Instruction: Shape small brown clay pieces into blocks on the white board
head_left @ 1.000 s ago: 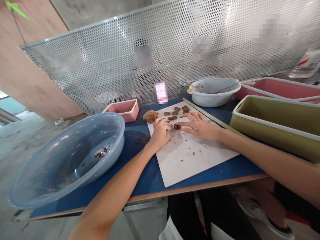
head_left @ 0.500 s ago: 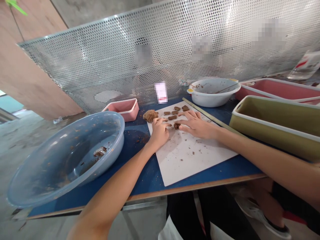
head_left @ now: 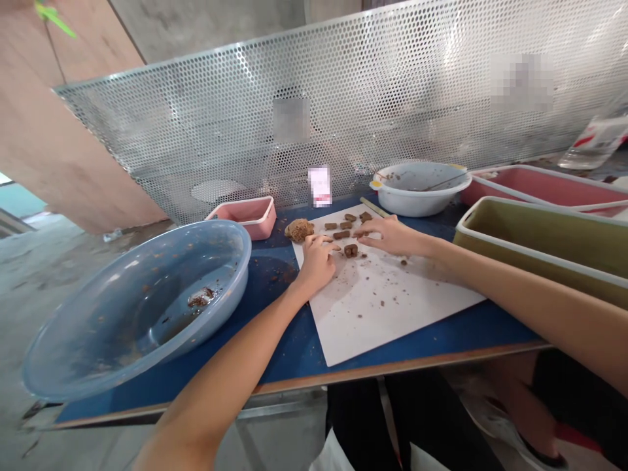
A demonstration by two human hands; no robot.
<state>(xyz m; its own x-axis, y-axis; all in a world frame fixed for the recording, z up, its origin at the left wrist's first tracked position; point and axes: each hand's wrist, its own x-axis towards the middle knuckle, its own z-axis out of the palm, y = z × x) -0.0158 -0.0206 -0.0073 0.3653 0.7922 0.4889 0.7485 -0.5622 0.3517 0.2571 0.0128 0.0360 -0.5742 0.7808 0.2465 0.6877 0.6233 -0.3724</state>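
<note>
A white board (head_left: 392, 307) lies on the blue table, with several small brown dough pieces (head_left: 342, 226) at its far end and a rough brown lump (head_left: 299, 229) at its far left corner. One shaped piece (head_left: 350, 250) lies between my hands. My left hand (head_left: 316, 261) rests on the board just left of it, fingers curled, fingertips close to that piece. My right hand (head_left: 390, 235) lies flat, fingers stretched toward the pieces at the far end, touching one of them.
A big blue plastic basin (head_left: 132, 314) with crumbs stands at the left. A small pink tray (head_left: 245, 214), a white bowl (head_left: 419, 190) with a spoon, an olive tub (head_left: 544, 242) and a pink tub (head_left: 549, 185) ring the board. Perforated metal screen behind.
My right hand has drawn away from the shaped piece toward the far pieces, leaving it free on the board. My left hand stayed almost still. The view shifted slightly.
</note>
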